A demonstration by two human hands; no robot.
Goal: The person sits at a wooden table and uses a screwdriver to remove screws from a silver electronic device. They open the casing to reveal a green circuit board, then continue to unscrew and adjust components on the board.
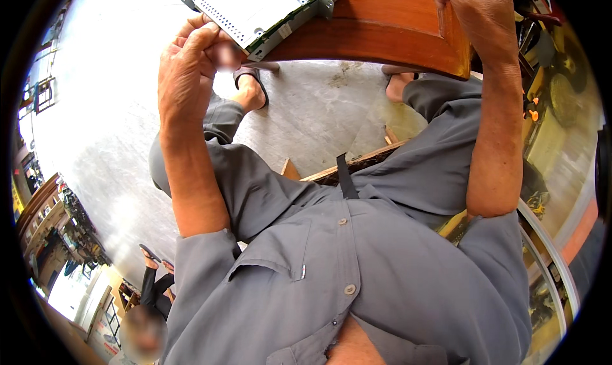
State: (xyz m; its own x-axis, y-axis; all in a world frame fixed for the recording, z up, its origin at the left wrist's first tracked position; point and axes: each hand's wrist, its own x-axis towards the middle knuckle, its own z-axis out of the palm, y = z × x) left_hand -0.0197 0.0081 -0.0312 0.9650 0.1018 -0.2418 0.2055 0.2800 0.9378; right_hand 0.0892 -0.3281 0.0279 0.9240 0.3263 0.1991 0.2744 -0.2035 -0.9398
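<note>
A flat, pale metal electronics case [271, 5] lies over a reddish-brown wooden tabletop [398, 30], cut off by the upper edge. A green circuit board shows along its side. Small holes run along its left end, and a metal bracket juts from its near side. My left hand [185, 78] pinches the case's left corner between thumb and fingers. On the right, my right hand [481, 17] is closed above the tabletop's right side, fingers bent together. Whatever it may hold is hidden or beyond the upper edge.
My legs in grey trousers [274, 151] straddle the tabletop's near side, over a grey floor [319, 103]. A glass-sided case with a metal frame [554, 263] stands close at my right. Behind on the left, another person [156, 288] sits near shelves [48, 218] full of goods.
</note>
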